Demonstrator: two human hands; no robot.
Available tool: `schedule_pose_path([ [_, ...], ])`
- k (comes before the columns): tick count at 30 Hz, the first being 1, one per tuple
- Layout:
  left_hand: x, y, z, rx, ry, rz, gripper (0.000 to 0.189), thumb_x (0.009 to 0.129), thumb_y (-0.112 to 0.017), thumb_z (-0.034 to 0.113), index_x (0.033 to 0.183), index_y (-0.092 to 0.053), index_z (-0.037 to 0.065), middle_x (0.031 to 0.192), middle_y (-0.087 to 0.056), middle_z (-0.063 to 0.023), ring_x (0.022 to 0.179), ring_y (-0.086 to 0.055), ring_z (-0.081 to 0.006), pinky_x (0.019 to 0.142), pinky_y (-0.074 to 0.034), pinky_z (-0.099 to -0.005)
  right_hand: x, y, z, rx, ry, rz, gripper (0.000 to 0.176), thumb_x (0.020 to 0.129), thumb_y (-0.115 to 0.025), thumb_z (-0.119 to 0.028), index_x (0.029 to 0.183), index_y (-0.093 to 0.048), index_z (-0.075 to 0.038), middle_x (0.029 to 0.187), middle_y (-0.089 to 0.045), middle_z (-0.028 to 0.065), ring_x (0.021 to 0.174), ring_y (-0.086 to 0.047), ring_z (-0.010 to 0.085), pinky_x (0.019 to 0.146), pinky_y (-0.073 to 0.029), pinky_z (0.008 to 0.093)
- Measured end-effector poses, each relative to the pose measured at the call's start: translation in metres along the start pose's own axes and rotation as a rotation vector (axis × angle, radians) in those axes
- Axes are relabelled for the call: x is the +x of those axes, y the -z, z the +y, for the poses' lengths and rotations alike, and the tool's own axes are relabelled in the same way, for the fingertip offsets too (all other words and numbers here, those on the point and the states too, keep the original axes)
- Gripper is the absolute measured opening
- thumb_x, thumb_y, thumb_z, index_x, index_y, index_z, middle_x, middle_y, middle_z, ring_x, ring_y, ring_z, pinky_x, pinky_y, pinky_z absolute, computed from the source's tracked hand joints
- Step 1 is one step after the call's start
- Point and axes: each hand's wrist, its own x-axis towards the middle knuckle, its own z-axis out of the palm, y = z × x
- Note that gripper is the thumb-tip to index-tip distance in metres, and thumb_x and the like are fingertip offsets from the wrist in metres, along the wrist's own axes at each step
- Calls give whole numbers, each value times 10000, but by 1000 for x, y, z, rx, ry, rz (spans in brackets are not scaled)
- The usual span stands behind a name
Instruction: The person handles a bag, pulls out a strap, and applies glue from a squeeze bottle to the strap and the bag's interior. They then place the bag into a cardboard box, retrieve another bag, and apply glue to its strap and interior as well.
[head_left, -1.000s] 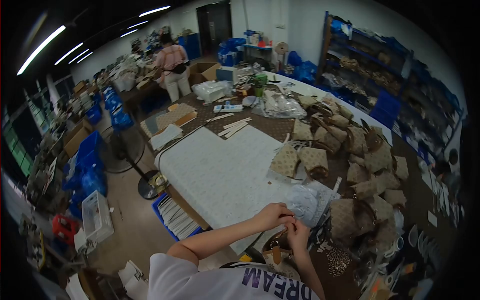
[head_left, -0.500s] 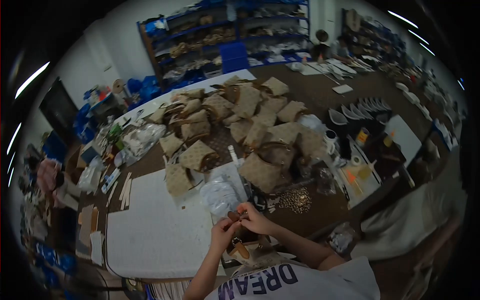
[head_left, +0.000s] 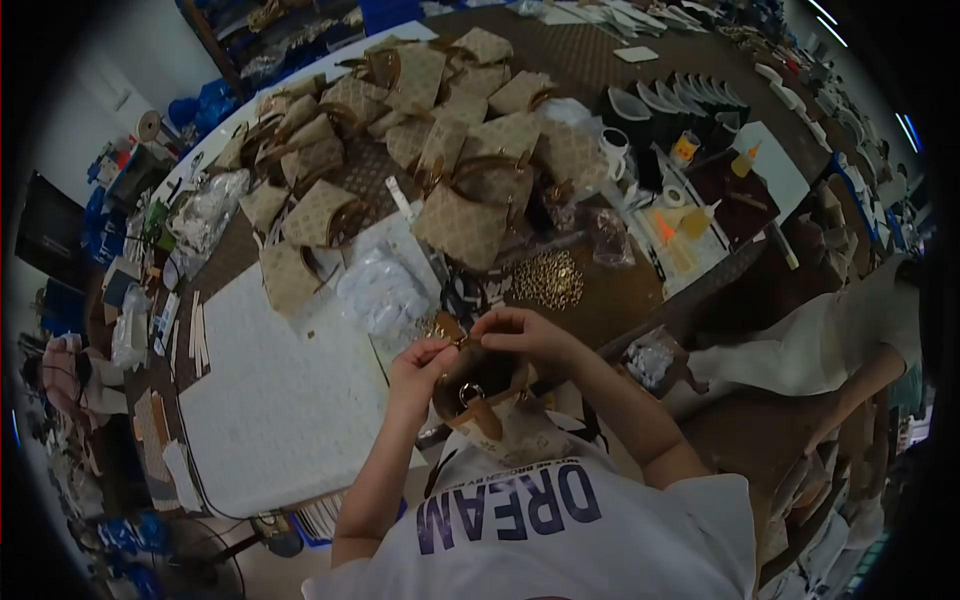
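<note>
An open handbag (head_left: 528, 372) with a dark brown inside rests against my shirt front. A metal ring (head_left: 470, 393) and a tan leather tab (head_left: 486, 420) sit on its near side. At its far rim, my left hand (head_left: 418, 368) is closed in a pinch at a small brown leather tab (head_left: 450, 326) with shiny metal beside it. My right hand (head_left: 528, 336) meets it from the other side, thumb and forefinger pinched; what lies between those fingertips is too small to make out. Just beyond are a pile of small metal fittings (head_left: 547, 279) and a clear plastic bag (head_left: 382, 290).
Many patterned beige handbags (head_left: 460, 228) are heaped across the table. A white board (head_left: 280, 410) lies to the left. Glue bottles (head_left: 694, 222) and a tape roll (head_left: 673, 196) stand on a tray at right. Another person's arm (head_left: 858, 395) shows at far right.
My view has tilted down, so the table sits higher and more of my shirt and the bag shows. Both hands stay together at the bag's far rim. A person's arm now appears at right.
</note>
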Motion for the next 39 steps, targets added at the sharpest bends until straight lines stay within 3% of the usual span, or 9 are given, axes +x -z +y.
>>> schedule_pose_path([
  [4,4,5,-2,22,91,-100,150,880,-626,121,978,-626,8,861,-648,-27,752,-585,-79,699,-461,-207,-12,-2,14,116,-53,23,334,865,-622,-163,1168,-531,-56,1111,-576,26,1046,-527,95,916,-405,241],
  [8,8,8,-1,237,116,-141,180,911,-588,174,990,-626,17,875,-644,-20,775,-588,-84,715,-464,-213,-13,-3,22,23,-29,77,289,868,-611,-151,1132,-541,-57,1061,-591,27,980,-550,98,859,-431,245],
  [11,21,13,9,69,346,-187,213,926,-565,203,1015,-622,17,891,-640,-15,778,-579,-87,707,-460,-215,-8,-5,18,-70,-56,132,264,867,-608,-138,1106,-541,-46,1039,-593,33,932,-563,93,812,-447,239],
  [17,39,21,33,-33,382,-514,187,914,-573,184,1001,-642,34,874,-633,-10,745,-559,-77,670,-436,-203,-4,-25,-4,-183,-52,141,235,874,-598,-118,1081,-534,-24,939,-608,27,817,-572,62,727,-453,213],
  [23,47,18,57,338,209,-599,164,860,-587,119,1006,-614,49,807,-582,24,663,-500,-50,575,-373,-178,-6,-37,-12,-187,-5,176,199,869,-613,-131,1030,-555,-30,782,-596,0,699,-514,40,622,-408,205],
  [26,44,17,62,228,197,-647,183,852,-575,101,1024,-604,45,827,-583,18,649,-498,-47,557,-358,-173,-6,-39,-17,-220,12,183,195,868,-614,-130,1018,-551,-24,738,-580,-14,663,-483,31,595,-380,197],
  [31,43,31,62,-131,357,-728,200,880,-580,100,1065,-595,23,912,-594,-10,721,-503,-62,616,-389,-196,-5,-46,-28,-238,0,175,207,871,-599,-127,1041,-538,-26,800,-569,-18,703,-497,30,661,-393,197],
  [35,38,29,69,-239,363,-775,232,884,-607,156,1074,-572,29,946,-583,-12,766,-509,-80,715,-429,-219,-4,-47,-29,-205,74,191,192,871,-601,-111,1028,-543,-17,770,-598,-1,694,-509,31,620,-395,190],
  [39,33,24,88,93,205,-833,210,888,-597,116,1069,-550,20,939,-584,-9,787,-527,-90,732,-447,-231,-4,-58,-39,-182,151,223,202,870,-591,-78,1052,-539,-7,823,-619,20,752,-560,42,660,-429,194],
])
